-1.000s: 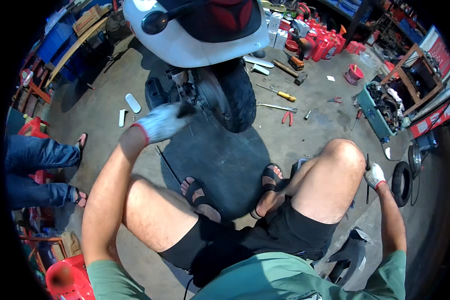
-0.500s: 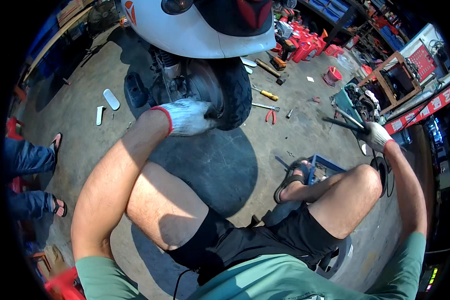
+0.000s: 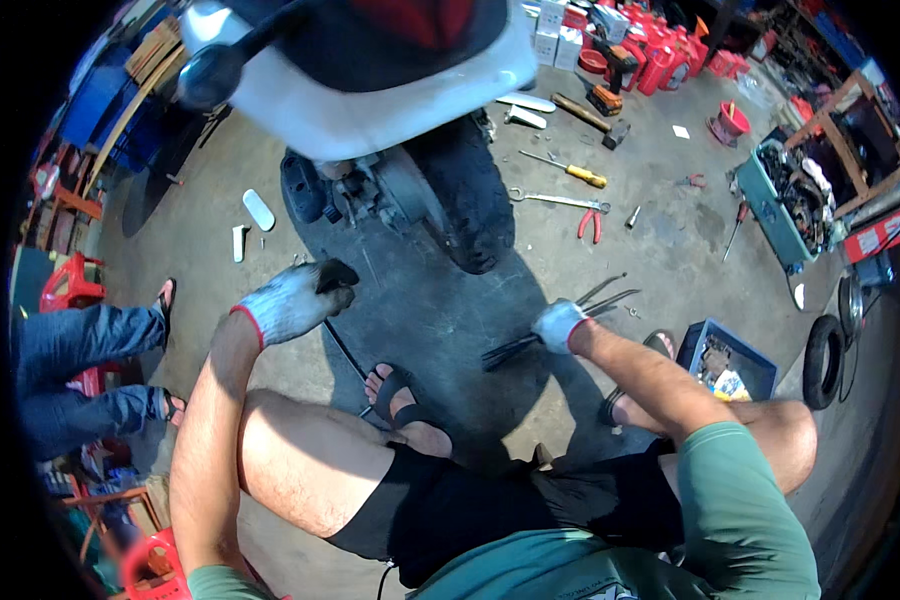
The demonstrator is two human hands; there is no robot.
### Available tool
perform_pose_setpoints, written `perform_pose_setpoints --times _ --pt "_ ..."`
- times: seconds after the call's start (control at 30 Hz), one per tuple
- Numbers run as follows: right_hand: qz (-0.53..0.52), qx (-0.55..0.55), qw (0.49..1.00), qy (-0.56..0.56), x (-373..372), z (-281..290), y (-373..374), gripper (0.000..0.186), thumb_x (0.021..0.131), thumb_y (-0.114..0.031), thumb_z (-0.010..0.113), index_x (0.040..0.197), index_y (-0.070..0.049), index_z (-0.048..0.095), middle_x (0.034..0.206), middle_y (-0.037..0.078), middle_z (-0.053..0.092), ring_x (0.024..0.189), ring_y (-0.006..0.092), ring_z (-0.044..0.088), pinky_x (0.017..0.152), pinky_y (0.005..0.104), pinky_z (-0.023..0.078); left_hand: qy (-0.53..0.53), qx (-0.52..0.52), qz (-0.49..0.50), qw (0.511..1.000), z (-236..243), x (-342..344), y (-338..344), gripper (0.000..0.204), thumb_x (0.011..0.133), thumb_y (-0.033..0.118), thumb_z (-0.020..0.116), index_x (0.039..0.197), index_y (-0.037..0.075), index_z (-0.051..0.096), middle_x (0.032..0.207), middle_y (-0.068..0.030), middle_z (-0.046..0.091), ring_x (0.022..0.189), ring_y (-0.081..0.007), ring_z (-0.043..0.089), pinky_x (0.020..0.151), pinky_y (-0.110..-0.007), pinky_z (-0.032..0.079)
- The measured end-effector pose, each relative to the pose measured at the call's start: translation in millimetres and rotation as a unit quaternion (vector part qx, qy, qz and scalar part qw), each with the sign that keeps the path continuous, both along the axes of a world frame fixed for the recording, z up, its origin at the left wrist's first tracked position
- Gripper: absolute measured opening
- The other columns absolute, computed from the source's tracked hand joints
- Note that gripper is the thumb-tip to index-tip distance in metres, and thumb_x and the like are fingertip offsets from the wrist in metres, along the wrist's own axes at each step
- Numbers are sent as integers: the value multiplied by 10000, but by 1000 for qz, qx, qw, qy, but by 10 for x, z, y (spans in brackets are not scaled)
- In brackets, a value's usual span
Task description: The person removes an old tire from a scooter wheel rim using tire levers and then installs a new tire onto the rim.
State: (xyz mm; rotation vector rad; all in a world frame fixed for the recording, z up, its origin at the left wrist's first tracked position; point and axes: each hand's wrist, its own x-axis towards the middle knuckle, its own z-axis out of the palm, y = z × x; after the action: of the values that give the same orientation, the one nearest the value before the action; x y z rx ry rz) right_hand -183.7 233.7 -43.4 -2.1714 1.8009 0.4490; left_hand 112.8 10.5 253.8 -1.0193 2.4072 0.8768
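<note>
My left hand, in a white glove with blackened fingertips, is raised in front of the scooter's rear wheel, its fingers loosely bent and apart, with no held item visible. My right hand, also gloved, is closed round several long dark metal bars, low to the right of the wheel. The white scooter body is above the wheel. A long rod lies on the floor below my left hand.
Another person's legs are at the left, near red stools. Scattered tools, including a screwdriver and wrench, lie right of the wheel. A blue-grey crate, green bin and loose tyre stand at the right.
My right hand has swung inward and down toward the middle with the bars. My left hand has pulled back from the wheel toward me. The view has shifted.
</note>
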Motion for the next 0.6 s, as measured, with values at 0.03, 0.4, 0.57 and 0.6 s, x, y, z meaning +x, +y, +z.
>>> perform_pose_setpoints --times 0.03,0.4,0.57,0.6 --pt "-1 -63 998 -16 181 -177 -45 183 798 -155 561 815 -100 734 846 127 712 805 302 693 735 416 525 -12 5 12 1000 -2 42 -2 424 901 299 509 1233 46 584 1077 -168 664 1017 -276 628 920 -372 466" --pt "-200 -113 964 -131 399 -386 184 205 785 -125 561 940 -88 690 987 141 625 985 318 593 828 427 474 -23 33 7 999 -193 -328 -114 436 906 301 521 1248 34 566 1047 -150 670 957 -241 633 872 -350 480" --pt "-635 -48 732 -243 159 -563 307 280 792 -187 544 986 -9 641 1003 270 651 989 408 625 855 452 501 0 75 28 997 -194 -351 -135 431 921 254 515 1275 8 529 1065 -148 667 974 -214 635 887 -329 484" --pt "-664 -31 708 -236 77 -603 361 357 820 -263 535 1022 14 636 1037 282 647 1005 400 633 867 443 505 2 83 36 996 -187 -369 -120 429 923 244 516 1279 4 523 1070 -152 665 977 -212 636 891 -327 485"
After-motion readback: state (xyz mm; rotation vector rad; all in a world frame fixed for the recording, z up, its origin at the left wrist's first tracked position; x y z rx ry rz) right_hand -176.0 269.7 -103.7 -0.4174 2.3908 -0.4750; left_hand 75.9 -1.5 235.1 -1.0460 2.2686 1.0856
